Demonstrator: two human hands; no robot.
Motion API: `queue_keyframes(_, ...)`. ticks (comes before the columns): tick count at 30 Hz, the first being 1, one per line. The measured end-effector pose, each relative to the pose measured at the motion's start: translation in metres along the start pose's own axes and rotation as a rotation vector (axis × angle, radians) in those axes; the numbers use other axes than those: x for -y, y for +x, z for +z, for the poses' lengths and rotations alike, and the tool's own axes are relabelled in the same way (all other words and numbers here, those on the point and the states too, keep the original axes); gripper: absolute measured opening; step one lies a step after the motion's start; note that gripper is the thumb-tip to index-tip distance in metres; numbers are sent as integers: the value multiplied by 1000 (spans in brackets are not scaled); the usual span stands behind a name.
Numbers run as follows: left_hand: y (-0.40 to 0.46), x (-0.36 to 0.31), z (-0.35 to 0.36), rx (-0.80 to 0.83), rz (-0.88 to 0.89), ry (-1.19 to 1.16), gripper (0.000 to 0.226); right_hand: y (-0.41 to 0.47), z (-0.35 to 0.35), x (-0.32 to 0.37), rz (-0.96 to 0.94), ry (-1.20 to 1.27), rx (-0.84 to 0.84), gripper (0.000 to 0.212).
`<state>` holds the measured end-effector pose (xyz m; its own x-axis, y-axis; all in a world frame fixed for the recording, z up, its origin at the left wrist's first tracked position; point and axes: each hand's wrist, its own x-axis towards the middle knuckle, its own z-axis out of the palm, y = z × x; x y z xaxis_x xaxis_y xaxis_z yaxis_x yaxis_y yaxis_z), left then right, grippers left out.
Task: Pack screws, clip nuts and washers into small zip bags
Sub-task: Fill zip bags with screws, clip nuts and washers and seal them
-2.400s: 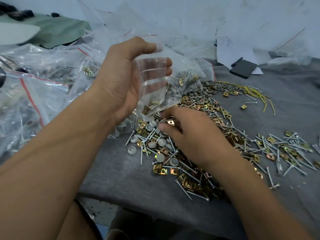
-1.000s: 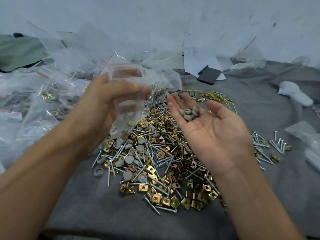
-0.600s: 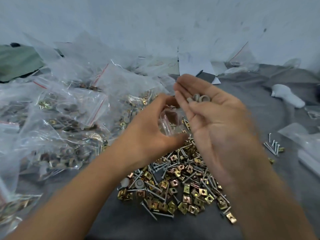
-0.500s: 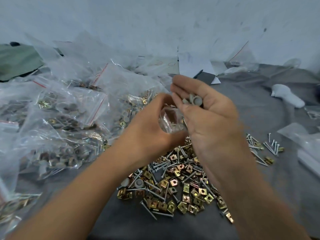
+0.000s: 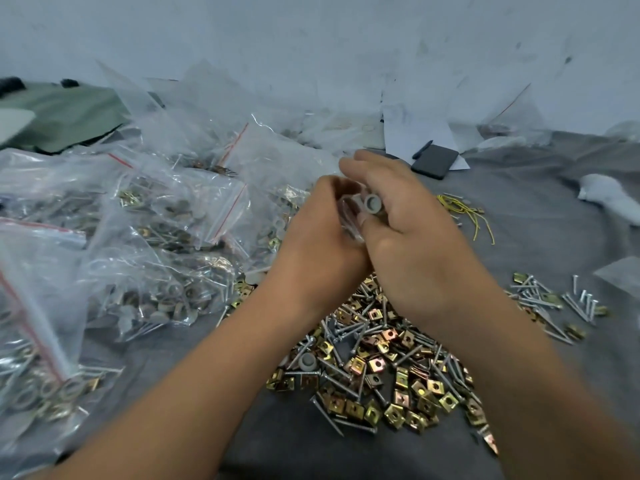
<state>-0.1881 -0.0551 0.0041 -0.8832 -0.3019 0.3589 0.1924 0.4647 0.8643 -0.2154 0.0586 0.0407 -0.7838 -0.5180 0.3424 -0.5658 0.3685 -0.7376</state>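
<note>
Left hand: gripping a small clear bag, fingers curling round it, above the loose pile.
Right hand: cupping grey washers in bent fingers, tipping against the bag's mouth.

My left hand is covering most of the small zip bag, so its contents are staying unreadable. My right hand is hiding all but 1 grey washer. Both hands are blurring slightly. The frame's left edge is cutting off the filled bags.
</note>
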Motion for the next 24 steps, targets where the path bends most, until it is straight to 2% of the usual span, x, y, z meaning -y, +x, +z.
queue_keyframes(7,-1,2,-2,-12,-17,-29,47,6,3,-2,-29,43,18,59)
queue_keyframes(14,0,3,-3,-24,-82,-133,58,7,1,-8,-24,283,69,71)
queue_keyframes(18,1,1,-8,-29,-130,-154,60,6,-8,-9,-85,449,-77,58)
queue_keyframes(21,3,-2,-17,18,-111,-111,54,3,-24,-19,-148,366,-151,55)
queue_keyframes(24,4,-7,-34,160,-81,-182,48,-4,-34,-31,-128,240,-48,50)
